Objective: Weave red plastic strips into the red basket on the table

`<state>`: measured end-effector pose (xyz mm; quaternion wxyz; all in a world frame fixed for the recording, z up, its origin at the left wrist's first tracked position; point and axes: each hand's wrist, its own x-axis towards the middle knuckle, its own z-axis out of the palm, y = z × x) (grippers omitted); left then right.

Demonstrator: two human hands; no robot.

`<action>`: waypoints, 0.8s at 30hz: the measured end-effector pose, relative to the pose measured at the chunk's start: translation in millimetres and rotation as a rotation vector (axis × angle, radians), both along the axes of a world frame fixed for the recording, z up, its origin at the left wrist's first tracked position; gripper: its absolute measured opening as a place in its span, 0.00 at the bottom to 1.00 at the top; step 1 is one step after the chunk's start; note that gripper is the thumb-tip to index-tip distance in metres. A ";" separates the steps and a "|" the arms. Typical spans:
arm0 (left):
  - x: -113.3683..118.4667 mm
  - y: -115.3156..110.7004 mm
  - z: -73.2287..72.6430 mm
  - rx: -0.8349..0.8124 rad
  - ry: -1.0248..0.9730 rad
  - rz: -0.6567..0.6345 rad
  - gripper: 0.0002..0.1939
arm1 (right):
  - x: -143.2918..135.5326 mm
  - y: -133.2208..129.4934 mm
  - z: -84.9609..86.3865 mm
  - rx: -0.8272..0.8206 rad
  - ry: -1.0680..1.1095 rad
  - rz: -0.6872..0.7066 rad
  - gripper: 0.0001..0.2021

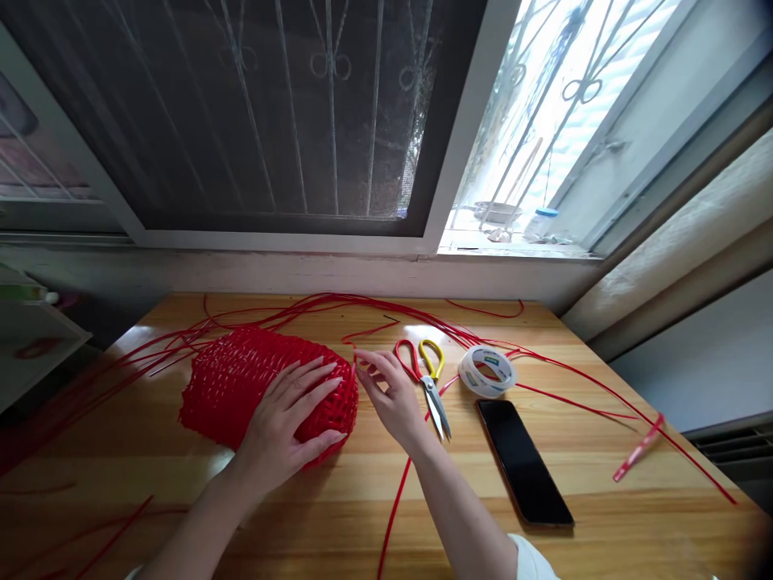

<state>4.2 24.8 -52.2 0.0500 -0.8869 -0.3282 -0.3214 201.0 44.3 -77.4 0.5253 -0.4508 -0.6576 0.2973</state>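
Observation:
A red woven basket [233, 387], lying on its side, rests on the wooden table with its right end towards my right hand. My left hand [287, 415] lies flat over the basket's upper side, fingers spread and thumb apart. At the basket's right edge, my right hand [390, 395] pinches a thin red plastic strip [354, 361] between thumb and fingers. The strip stands up from the weave. Beside my right hand lie scissors [430, 385] with one red and one yellow handle, their blades slightly apart.
A roll of clear tape [486, 370] and a black phone [524, 463] lie on the right of the table [604, 499]. Long red strips [374, 301] run along its back. A short red-and-white piece [638, 448] lies far right. Behind stands a barred window [326, 113].

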 end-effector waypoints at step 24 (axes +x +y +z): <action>-6.9 -15.0 -14.6 0.092 -0.142 -0.059 0.21 | 2.4 22.1 24.3 -0.342 0.925 0.430 0.17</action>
